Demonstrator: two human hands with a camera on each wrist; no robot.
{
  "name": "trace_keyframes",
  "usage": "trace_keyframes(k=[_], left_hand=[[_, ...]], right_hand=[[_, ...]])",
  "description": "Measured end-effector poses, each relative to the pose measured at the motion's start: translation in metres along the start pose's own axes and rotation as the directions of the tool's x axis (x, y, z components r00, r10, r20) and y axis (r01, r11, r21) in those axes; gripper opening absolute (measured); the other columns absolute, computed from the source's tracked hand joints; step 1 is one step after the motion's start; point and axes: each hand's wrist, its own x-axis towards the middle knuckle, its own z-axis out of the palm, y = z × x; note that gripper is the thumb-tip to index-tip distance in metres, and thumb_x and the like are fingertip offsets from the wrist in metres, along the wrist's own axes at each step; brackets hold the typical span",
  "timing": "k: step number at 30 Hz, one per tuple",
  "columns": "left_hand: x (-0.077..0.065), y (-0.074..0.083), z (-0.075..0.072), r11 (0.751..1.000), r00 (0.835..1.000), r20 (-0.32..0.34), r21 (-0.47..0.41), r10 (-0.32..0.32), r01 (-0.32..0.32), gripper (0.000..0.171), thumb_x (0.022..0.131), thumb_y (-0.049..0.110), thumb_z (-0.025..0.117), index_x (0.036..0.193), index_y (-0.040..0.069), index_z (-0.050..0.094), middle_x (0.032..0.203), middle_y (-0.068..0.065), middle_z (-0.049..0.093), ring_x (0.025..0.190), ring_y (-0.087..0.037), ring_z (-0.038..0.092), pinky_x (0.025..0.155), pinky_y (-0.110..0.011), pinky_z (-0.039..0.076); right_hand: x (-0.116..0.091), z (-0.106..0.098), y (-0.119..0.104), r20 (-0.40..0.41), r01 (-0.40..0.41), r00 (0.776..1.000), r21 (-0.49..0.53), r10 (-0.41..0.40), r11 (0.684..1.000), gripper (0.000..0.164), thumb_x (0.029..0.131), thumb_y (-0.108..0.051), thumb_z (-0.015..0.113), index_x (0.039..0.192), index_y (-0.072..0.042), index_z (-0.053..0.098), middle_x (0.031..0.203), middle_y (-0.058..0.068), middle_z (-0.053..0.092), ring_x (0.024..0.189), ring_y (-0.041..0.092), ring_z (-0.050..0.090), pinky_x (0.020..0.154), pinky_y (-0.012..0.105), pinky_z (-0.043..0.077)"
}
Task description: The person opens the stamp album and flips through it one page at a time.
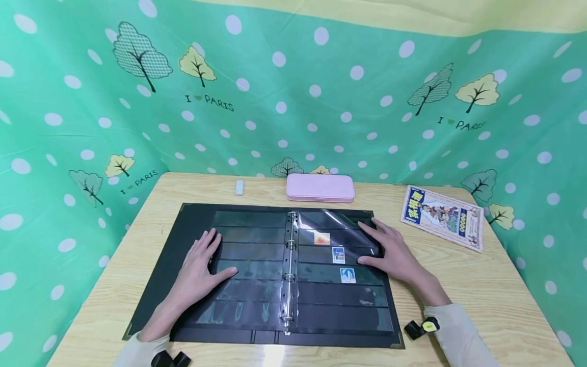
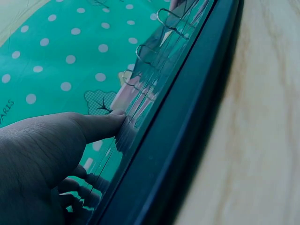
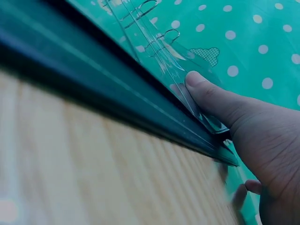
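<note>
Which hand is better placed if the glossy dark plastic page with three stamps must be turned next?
Probably the right hand: it is at the outer edge of that page, while the left hand is across the silver metal rings.

The person is wearing pale sleeves. Behind the left hand, a small black device is sitting; behind the right hand, another black device is showing one round, yellow marking.
</note>
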Motion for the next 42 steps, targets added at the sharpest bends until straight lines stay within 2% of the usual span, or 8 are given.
trace_keyframes(k=[9,18,22,25,27,29,32,42], left_hand=[[0.0,0.0,0.001,1.0,1.0,-0.008,0.002,0.004,-0.004,0.108,0.093,0.052,0.086,0.168,-0.008,0.037,0.179,-0.029,0.025,0.168,-0.05,0.016,0.133,-0.068,0.014],[-0.002,-0.001,0.001,1.0,1.0,-0.003,0.001,-0.012,0.012,0.108,0.093,0.053,0.086,0.169,-0.007,0.037,0.18,-0.028,0.024,0.168,-0.049,0.015,0.133,-0.069,0.013],[-0.002,-0.001,0.001,1.0,1.0,-0.005,-0.004,-0.008,0.008,0.108,0.093,0.053,0.086,0.168,-0.007,0.037,0.18,-0.028,0.025,0.168,-0.05,0.016,0.133,-0.068,0.014],[-0.002,0.0,0.001,1.0,1.0,-0.005,-0.004,-0.006,0.006,0.108,0.093,0.053,0.086,0.168,-0.007,0.038,0.179,-0.028,0.025,0.168,-0.05,0.016,0.133,-0.068,0.014],[-0.002,0.0,0.001,1.0,1.0,-0.007,-0.001,-0.005,0.005,0.108,0.093,0.053,0.086,0.168,-0.008,0.038,0.179,-0.028,0.026,0.167,-0.05,0.017,0.133,-0.069,0.015],[-0.002,0.001,0.001,1.0,1.0,-0.007,0.001,-0.004,0.004,0.107,0.093,0.053,0.086,0.168,-0.008,0.038,0.179,-0.028,0.026,0.167,-0.05,0.017,0.132,-0.069,0.015],[-0.002,0.001,0.0,1.0,1.0,-0.007,0.001,-0.005,0.005,0.107,0.093,0.053,0.086,0.168,-0.008,0.038,0.179,-0.028,0.026,0.167,-0.05,0.017,0.132,-0.069,0.015],[-0.001,0.001,0.0,1.0,1.0,-0.007,0.001,-0.013,0.013,0.108,0.093,0.054,0.087,0.168,-0.007,0.038,0.179,-0.028,0.026,0.168,-0.05,0.016,0.132,-0.071,0.015]], right_hand=[[0.001,-0.001,-0.003,-0.076,-0.003,0.997,0.099,0.01,0.995,0.093,0.087,-0.04,0.098,0.167,-0.026,0.054,0.141,0.022,0.063,0.123,0.043,0.062,0.1,0.066,0.053],[-0.001,-0.01,-0.012,-0.046,-0.01,0.999,0.299,0.025,0.954,0.098,0.092,-0.029,0.094,0.173,-0.013,0.041,0.175,0.027,0.037,0.157,0.055,0.037,0.119,0.072,0.042],[-0.002,-0.017,-0.013,-0.021,-0.068,0.996,0.389,0.082,0.919,0.1,0.096,-0.022,0.091,0.176,-0.013,0.032,0.179,0.025,0.029,0.147,0.047,0.055,0.11,0.047,0.058],[-0.003,-0.024,-0.012,0.0,-0.106,0.993,0.48,0.122,0.871,0.103,0.096,-0.014,0.089,0.177,-0.011,0.026,0.16,0.032,0.053,0.112,0.034,0.077,0.081,0.025,0.062],[-0.003,-0.029,-0.009,-0.002,-0.093,0.994,0.514,0.11,0.853,0.103,0.096,-0.009,0.088,0.177,-0.006,0.023,0.155,0.035,0.057,0.097,0.023,0.079,0.076,0.018,0.059],[-0.003,-0.034,-0.007,-0.002,-0.072,0.996,0.548,0.087,0.834,0.101,0.096,-0.003,0.086,0.175,-0.002,0.024,0.149,0.038,0.061,0.087,0.016,0.08,0.075,0.017,0.058],[-0.005,-0.04,-0.003,-0.016,-0.024,0.999,0.548,0.039,0.836,0.094,0.096,0.0,0.085,0.172,0.002,0.031,0.16,0.036,0.049,0.094,0.01,0.081,0.088,0.019,0.061],[-0.007,-0.042,0.0,-0.092,0.103,0.994,0.578,-0.06,0.809,0.07,0.103,0.005,0.075,0.167,-0.001,0.046,0.14,0.042,0.064,0.095,0.013,0.082,0.075,0.039,0.068]])
